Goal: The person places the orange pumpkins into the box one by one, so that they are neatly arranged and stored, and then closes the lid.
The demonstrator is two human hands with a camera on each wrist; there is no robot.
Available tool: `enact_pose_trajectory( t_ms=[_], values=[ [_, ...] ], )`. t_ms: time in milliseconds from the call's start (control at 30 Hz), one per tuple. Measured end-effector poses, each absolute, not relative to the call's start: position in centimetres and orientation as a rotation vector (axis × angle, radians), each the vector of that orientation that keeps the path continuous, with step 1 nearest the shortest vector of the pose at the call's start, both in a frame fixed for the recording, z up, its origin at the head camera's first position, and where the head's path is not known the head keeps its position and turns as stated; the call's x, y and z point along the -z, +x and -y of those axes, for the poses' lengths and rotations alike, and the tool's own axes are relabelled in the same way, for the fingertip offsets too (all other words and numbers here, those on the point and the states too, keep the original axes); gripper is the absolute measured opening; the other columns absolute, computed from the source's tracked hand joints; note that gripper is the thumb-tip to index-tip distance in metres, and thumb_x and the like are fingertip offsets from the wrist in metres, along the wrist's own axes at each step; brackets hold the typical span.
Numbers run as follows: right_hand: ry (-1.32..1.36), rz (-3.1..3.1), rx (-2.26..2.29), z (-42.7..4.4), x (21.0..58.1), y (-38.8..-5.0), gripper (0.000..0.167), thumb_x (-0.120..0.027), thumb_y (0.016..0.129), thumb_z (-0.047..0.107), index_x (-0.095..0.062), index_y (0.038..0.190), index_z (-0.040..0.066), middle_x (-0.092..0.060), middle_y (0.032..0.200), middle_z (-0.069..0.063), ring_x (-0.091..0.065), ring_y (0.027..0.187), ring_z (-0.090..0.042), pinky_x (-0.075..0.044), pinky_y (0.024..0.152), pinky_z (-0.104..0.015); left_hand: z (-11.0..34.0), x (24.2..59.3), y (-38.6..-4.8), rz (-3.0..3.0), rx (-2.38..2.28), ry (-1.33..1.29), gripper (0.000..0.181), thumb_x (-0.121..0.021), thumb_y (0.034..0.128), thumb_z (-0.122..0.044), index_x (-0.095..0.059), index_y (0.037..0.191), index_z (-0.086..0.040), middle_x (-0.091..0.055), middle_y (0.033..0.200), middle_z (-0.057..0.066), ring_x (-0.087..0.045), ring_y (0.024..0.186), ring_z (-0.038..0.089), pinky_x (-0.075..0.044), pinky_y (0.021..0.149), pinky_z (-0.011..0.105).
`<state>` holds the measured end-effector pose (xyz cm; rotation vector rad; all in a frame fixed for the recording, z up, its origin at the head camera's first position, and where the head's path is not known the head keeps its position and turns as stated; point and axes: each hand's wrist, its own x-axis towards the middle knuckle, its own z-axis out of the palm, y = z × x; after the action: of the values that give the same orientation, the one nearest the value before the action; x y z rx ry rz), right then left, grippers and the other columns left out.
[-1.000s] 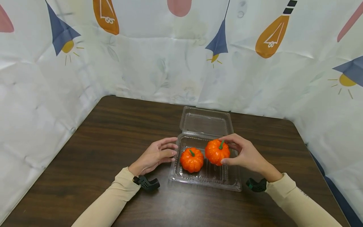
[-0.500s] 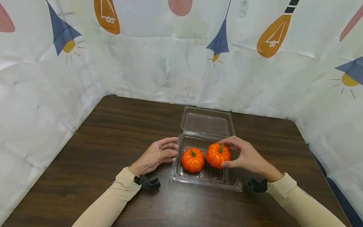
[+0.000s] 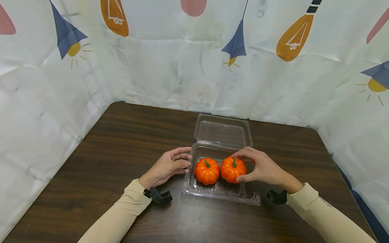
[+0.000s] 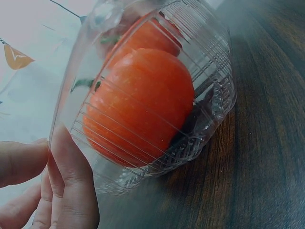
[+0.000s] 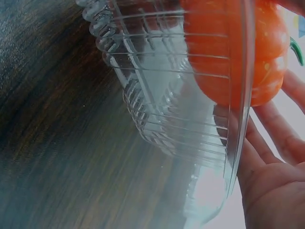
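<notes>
At clear container (image 3: 222,195), right hand's grip (image 3: 262,166) holds right orange pumpkin (image 3: 231,171).

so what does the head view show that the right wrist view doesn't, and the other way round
Only the head view shows the left hand at the left edge of the clear container, both sleeves, and the left pumpkin whole.

Only the right wrist view looks from low down through the container's ribbed right wall, part of the right pumpkin showing behind it.

Both share the right hand on the right pumpkin, the container and the dark table.
</notes>
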<state>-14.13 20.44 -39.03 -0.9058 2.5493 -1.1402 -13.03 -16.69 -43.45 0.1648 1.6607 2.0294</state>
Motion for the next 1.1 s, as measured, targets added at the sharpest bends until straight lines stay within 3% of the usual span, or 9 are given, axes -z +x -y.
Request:
enact_pose_trajectory(
  t_ms=[400, 800, 933, 1100],
  values=[
    [-0.938, -2.605, 0.955, -19.92, 38.66, -14.32, 0.062, -0.093, 0.073, 0.046, -0.067, 0.128, 0.031, -0.064, 0.125, 0.010, -0.066, 0.110, -0.010, -0.061, 0.096, -0.036, 16.60, 43.23, -12.98, -1.667, -2.023, 0.171, 0.066, -0.067, 0.0979, -0.005, -0.039, 0.158, -0.007, -0.058, 0.130, 0.008, -0.066, 0.102, 0.014, -0.063, 0.085, 0.026],
    [-0.973, -2.569, 0.818, -19.42, 38.32, -14.66, 0.062, -0.091, 0.073, 0.048, -0.068, 0.127, 0.029, -0.066, 0.123, 0.012, -0.062, 0.102, -0.004, -0.060, 0.088, -0.031, 16.64, 43.33, -12.97, -1.661, -2.030, 0.175, 0.065, -0.067, 0.0984, -0.005, -0.038, 0.158, -0.006, -0.057, 0.129, 0.007, -0.065, 0.102, 0.013, -0.063, 0.085, 0.026],
    [-0.978, -2.549, 0.818, -19.44, 38.30, -14.78, 0.066, -0.091, 0.074, 0.049, -0.067, 0.131, 0.024, -0.068, 0.125, 0.008, -0.065, 0.104, -0.007, -0.061, 0.090, -0.032, 16.62, 43.34, -13.01, -1.665, -2.028, 0.177, 0.065, -0.066, 0.0983, -0.005, -0.038, 0.158, -0.006, -0.057, 0.129, 0.008, -0.065, 0.102, 0.013, -0.063, 0.085, 0.026],
    [-0.950, -2.477, 0.857, -19.64, 38.41, -14.98, 0.080, -0.090, 0.076, 0.049, -0.061, 0.141, 0.011, -0.066, 0.138, -0.005, -0.069, 0.115, -0.020, -0.060, 0.098, -0.040, 16.58, 43.35, -13.08, -1.670, -2.025, 0.172, 0.065, -0.067, 0.0983, -0.005, -0.039, 0.158, -0.006, -0.057, 0.130, 0.009, -0.065, 0.103, 0.013, -0.063, 0.085, 0.026]
  ],
)
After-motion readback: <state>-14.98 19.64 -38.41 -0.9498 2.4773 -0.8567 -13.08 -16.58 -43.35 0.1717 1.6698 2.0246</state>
